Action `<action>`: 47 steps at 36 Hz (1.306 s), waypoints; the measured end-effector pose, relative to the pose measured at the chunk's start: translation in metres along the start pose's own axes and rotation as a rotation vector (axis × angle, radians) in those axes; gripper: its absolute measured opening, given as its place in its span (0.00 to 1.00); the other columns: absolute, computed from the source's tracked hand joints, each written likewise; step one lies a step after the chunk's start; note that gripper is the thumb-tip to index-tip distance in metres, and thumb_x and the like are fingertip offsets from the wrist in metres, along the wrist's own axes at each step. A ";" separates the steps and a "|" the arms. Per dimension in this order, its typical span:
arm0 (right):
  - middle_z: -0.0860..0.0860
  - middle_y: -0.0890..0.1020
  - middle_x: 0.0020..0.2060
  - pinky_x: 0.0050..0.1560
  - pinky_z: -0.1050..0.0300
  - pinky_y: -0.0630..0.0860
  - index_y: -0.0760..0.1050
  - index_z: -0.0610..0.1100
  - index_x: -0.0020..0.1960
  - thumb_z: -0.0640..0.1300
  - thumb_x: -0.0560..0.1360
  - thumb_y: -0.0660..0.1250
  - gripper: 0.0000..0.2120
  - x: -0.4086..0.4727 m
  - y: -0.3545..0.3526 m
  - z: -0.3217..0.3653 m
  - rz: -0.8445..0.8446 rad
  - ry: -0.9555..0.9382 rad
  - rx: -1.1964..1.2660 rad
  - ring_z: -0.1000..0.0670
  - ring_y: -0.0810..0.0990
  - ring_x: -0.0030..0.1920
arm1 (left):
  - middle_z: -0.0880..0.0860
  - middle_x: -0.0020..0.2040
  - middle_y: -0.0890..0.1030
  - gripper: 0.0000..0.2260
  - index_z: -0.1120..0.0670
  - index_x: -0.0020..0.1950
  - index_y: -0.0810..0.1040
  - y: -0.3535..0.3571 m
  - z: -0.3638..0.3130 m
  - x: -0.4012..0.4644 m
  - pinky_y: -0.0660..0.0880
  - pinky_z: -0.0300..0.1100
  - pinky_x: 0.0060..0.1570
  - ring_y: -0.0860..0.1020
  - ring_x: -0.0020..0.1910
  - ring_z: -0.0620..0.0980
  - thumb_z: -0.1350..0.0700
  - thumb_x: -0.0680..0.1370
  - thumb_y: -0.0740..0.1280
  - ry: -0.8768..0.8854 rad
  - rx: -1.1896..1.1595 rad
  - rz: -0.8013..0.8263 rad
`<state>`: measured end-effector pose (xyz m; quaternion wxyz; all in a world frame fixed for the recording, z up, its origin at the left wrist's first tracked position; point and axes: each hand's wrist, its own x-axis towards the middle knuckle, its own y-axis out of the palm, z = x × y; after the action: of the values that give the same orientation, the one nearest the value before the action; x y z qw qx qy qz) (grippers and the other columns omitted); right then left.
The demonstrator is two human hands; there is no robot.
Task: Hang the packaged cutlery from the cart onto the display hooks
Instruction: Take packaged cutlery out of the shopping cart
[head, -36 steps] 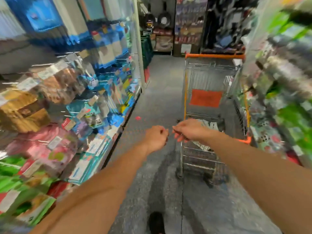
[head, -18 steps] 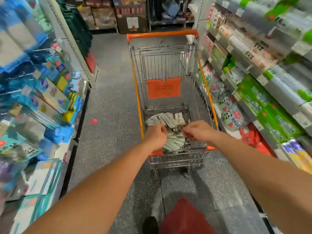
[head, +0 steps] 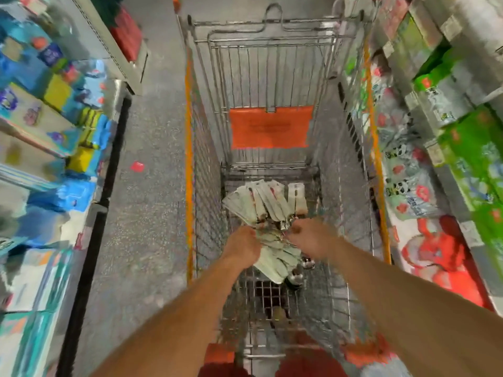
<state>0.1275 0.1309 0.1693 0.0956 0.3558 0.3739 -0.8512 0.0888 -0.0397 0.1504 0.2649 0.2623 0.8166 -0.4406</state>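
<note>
A wire shopping cart (head: 190, 148) with orange trim stands in the aisle below me. On its floor lies a pile of packaged cutlery (head: 265, 202), pale cards fanned out with metal spoon ends showing at the near side. Both my arms reach down into the cart. My left hand (head: 241, 247) lies at the pile's left edge with its fingers curled against the packs. My right hand (head: 310, 236) is at the pile's right side, fingers bent down onto the packs. Motion blur hides whether either hand actually holds a pack. No display hooks for cutlery are visible.
An orange flap (head: 270, 126) hangs on the cart's far inner panel. Shelves of blue and yellow goods (head: 57, 110) line the left, green and red packs (head: 460, 148) the right, close to the cart. A grey floor strip (head: 152, 186) runs along the cart's left.
My view has swung from the left shelves onto the cart and tilted down over it. Both hands have gone from in front of the cart down into it, onto the cutlery pile.
</note>
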 end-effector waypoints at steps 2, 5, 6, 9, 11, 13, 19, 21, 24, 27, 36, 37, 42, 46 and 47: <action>0.42 0.84 0.42 0.33 0.60 0.71 0.79 0.37 0.52 0.49 0.80 0.62 0.16 0.028 0.000 -0.001 0.016 0.028 0.013 0.51 0.76 0.31 | 0.57 0.54 0.82 0.11 0.58 0.56 0.79 0.002 -0.005 0.021 0.78 0.46 0.48 0.80 0.49 0.56 0.61 0.81 0.58 -0.047 -0.018 -0.032; 0.46 0.83 0.45 0.42 0.54 0.80 0.76 0.43 0.54 0.53 0.81 0.62 0.14 0.066 0.007 -0.004 0.079 0.058 0.018 0.51 0.78 0.36 | 0.59 0.55 0.81 0.13 0.57 0.60 0.78 0.010 -0.004 0.055 0.78 0.49 0.53 0.80 0.54 0.59 0.61 0.80 0.58 -0.100 -0.063 -0.060; 0.48 0.81 0.46 0.46 0.52 0.81 0.75 0.46 0.54 0.54 0.81 0.62 0.12 0.078 0.010 -0.004 0.082 0.062 0.016 0.52 0.78 0.38 | 0.59 0.56 0.80 0.13 0.57 0.62 0.77 0.014 -0.002 0.065 0.77 0.47 0.50 0.79 0.54 0.60 0.62 0.80 0.58 -0.119 -0.088 -0.063; 0.49 0.80 0.55 0.52 0.51 0.79 0.74 0.49 0.61 0.53 0.80 0.64 0.12 0.119 0.026 -0.004 0.059 0.069 0.090 0.49 0.79 0.48 | 0.57 0.60 0.78 0.16 0.56 0.68 0.71 0.029 0.010 0.101 0.79 0.49 0.52 0.80 0.54 0.58 0.61 0.80 0.59 -0.170 -0.225 -0.081; 0.50 0.78 0.62 0.52 0.54 0.77 0.72 0.48 0.69 0.47 0.80 0.65 0.17 0.145 0.039 -0.002 0.042 0.047 0.130 0.49 0.79 0.50 | 0.56 0.60 0.78 0.16 0.56 0.69 0.70 0.040 0.019 0.125 0.80 0.49 0.53 0.79 0.54 0.54 0.62 0.81 0.60 -0.181 -0.302 -0.124; 0.49 0.75 0.67 0.51 0.60 0.74 0.69 0.47 0.73 0.43 0.80 0.63 0.21 0.169 0.053 -0.001 0.022 0.011 0.125 0.51 0.78 0.53 | 0.54 0.59 0.78 0.14 0.56 0.66 0.73 0.049 0.027 0.148 0.76 0.40 0.46 0.78 0.51 0.49 0.62 0.82 0.58 -0.181 -0.375 -0.205; 0.52 0.78 0.51 0.51 0.57 0.73 0.75 0.50 0.56 0.45 0.77 0.64 0.08 0.222 0.090 0.001 -0.083 -0.194 -0.012 0.57 0.75 0.49 | 0.49 0.57 0.77 0.14 0.53 0.67 0.74 0.067 0.039 0.191 0.74 0.42 0.54 0.76 0.54 0.46 0.54 0.84 0.54 -0.198 -0.455 -0.359; 0.49 0.73 0.61 0.59 0.51 0.75 0.69 0.47 0.67 0.49 0.76 0.67 0.21 0.229 0.095 -0.002 -0.098 -0.191 -0.168 0.49 0.74 0.59 | 0.48 0.51 0.80 0.14 0.50 0.61 0.77 0.072 0.041 0.202 0.77 0.43 0.52 0.78 0.49 0.45 0.51 0.84 0.54 -0.179 -0.466 -0.422; 0.46 0.69 0.65 0.61 0.49 0.73 0.63 0.46 0.71 0.48 0.72 0.69 0.30 0.237 0.098 -0.006 -0.166 -0.124 -0.315 0.45 0.71 0.63 | 0.49 0.45 0.80 0.16 0.49 0.49 0.79 0.081 0.045 0.213 0.79 0.52 0.47 0.79 0.44 0.49 0.47 0.82 0.53 -0.168 -0.417 -0.468; 0.44 0.68 0.66 0.61 0.48 0.70 0.62 0.45 0.72 0.48 0.75 0.66 0.27 0.244 0.099 -0.007 -0.223 -0.072 -0.346 0.43 0.70 0.65 | 0.47 0.43 0.76 0.16 0.52 0.50 0.79 0.086 0.037 0.216 0.76 0.48 0.49 0.76 0.44 0.49 0.48 0.84 0.53 -0.186 -0.396 -0.485; 0.43 0.70 0.66 0.60 0.49 0.73 0.58 0.42 0.73 0.64 0.73 0.67 0.40 0.257 0.093 -0.010 -0.250 -0.008 -0.313 0.43 0.71 0.65 | 0.48 0.43 0.74 0.13 0.52 0.47 0.74 0.091 0.035 0.211 0.72 0.46 0.46 0.73 0.44 0.48 0.50 0.85 0.53 -0.209 -0.510 -0.558; 0.43 0.69 0.67 0.61 0.49 0.72 0.57 0.41 0.74 0.63 0.73 0.67 0.40 0.258 0.092 -0.010 -0.227 0.003 -0.296 0.43 0.69 0.66 | 0.47 0.44 0.73 0.12 0.52 0.50 0.73 0.092 0.035 0.211 0.71 0.45 0.47 0.73 0.45 0.47 0.51 0.85 0.53 -0.211 -0.495 -0.556; 0.43 0.67 0.68 0.62 0.49 0.71 0.56 0.40 0.75 0.62 0.72 0.68 0.42 0.259 0.090 -0.008 -0.193 0.035 -0.275 0.43 0.68 0.66 | 0.49 0.48 0.74 0.11 0.53 0.55 0.73 0.095 0.039 0.211 0.69 0.41 0.45 0.73 0.46 0.46 0.51 0.85 0.53 -0.204 -0.413 -0.517; 0.43 0.68 0.67 0.61 0.47 0.72 0.57 0.41 0.74 0.73 0.69 0.64 0.48 0.260 0.093 -0.004 -0.208 0.080 -0.298 0.42 0.69 0.66 | 0.49 0.48 0.74 0.11 0.53 0.54 0.73 0.095 0.041 0.210 0.68 0.38 0.43 0.72 0.46 0.46 0.51 0.84 0.53 -0.186 -0.448 -0.519; 0.43 0.69 0.66 0.60 0.46 0.72 0.58 0.41 0.73 0.74 0.68 0.64 0.48 0.261 0.094 -0.002 -0.215 0.092 -0.302 0.42 0.69 0.65 | 0.49 0.48 0.74 0.11 0.53 0.53 0.73 0.094 0.042 0.210 0.68 0.38 0.43 0.72 0.46 0.46 0.51 0.85 0.53 -0.180 -0.453 -0.521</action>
<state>-0.0213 0.0938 -0.0618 0.0392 0.3341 0.5374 -0.7733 0.0084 0.0102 -0.0631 0.2661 -0.0598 0.9064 -0.3227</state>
